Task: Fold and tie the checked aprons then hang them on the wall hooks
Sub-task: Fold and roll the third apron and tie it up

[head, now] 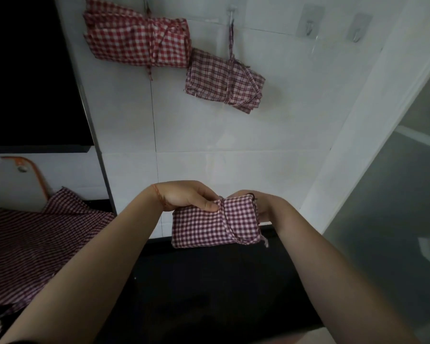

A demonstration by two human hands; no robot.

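Note:
Both hands hold a folded, tied purple-and-white checked apron bundle [215,223] up above the dark counter. My left hand [189,196] pinches its top edge at the strap knot, thumb on the cloth. My right hand [261,207] grips the bundle's right end from behind, mostly hidden by the cloth. On the white tiled wall hang two tied bundles: a red-and-white checked one [137,37] at upper left and a paler plaid one [224,81] by its strap from a hook [232,12]. Two bare metal hooks, one [308,27] and another [358,31], sit to the right.
An unfolded checked apron [35,244] lies spread on the surface at the left. The dark counter [209,294] runs below my arms. A black cabinet [27,70] fills the upper left, and a frosted glass panel [395,194] stands at the right.

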